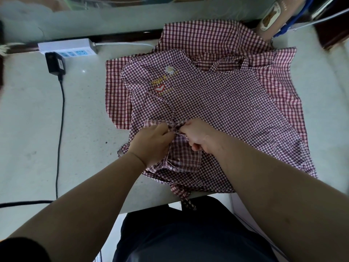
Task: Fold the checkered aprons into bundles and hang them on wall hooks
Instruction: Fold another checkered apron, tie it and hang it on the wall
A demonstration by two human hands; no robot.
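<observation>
Two aprons (226, 103) stacked; left hand (153, 142), right hand (196, 135) pinch strap (178, 132); power strip (66, 47), adapter (55, 63) leftward.

A pale, glossy stone-look tabletop (34, 114) fills the view in soft, even light. At its far left, a white power strip (66, 46) lies along a dark trim strip (122, 36) below a pale wall (113, 17). A black adapter (55, 63) is plugged into it, and its black cable (60, 129) runs toward the near edge.

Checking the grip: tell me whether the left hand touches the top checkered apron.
Touching. Head view: the left hand pinches a fold of the top checkered apron.
</observation>
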